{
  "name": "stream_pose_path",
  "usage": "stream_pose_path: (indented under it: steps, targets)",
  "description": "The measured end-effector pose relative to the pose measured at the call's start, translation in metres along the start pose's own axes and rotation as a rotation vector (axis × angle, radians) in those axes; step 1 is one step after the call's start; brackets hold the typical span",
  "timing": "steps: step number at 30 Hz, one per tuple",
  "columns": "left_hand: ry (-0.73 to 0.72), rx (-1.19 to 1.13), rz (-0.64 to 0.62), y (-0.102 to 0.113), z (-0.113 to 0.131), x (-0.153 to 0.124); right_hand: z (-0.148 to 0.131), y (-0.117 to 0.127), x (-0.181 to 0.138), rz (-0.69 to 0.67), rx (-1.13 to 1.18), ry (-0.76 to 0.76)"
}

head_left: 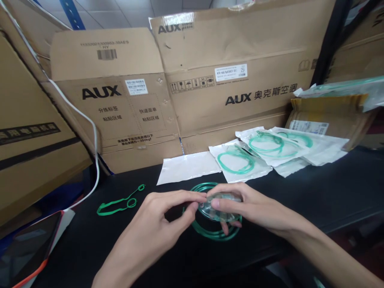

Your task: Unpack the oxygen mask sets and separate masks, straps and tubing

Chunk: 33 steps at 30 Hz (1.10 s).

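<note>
A clear, green-tinted oxygen mask is in my right hand, with the thumb on top and other fingers underneath, seen partly through the plastic. At the mask's left edge, the thumb and index finger of my left hand close together in a pinch. Whatever small part sits between those fingertips is too hidden to make out. Coiled green tubing lies under and around the mask, close above the black tabletop. Off to the left, a green elastic strap with a ring at each end rests on the table.
Bagged green tubing sets lie at the back right beside a flat white pouch. Large cardboard panels stand behind. A phone is at the left edge, near a white cable. An open brown carton stands far right.
</note>
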<state>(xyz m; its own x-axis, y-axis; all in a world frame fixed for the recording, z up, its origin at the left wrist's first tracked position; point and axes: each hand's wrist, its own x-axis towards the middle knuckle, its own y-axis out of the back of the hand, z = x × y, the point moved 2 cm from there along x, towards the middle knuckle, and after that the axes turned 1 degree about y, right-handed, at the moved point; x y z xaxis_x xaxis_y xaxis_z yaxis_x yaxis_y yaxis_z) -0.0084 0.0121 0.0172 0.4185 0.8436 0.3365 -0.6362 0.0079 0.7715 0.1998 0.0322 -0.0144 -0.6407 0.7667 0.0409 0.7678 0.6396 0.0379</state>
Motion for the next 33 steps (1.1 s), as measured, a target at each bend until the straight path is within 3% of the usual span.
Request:
stream_pose_path:
  steps: [24, 33]
  targets:
    - [0.080, -0.229, 0.034, -0.0007, 0.0027, 0.0029, -0.0053, 0.0000, -0.0046, -0.010, -0.022, 0.062]
    - [0.007, -0.123, 0.038, -0.0034, 0.0069, 0.0016, -0.0044, 0.0005, -0.0047, 0.046, 0.001, 0.047]
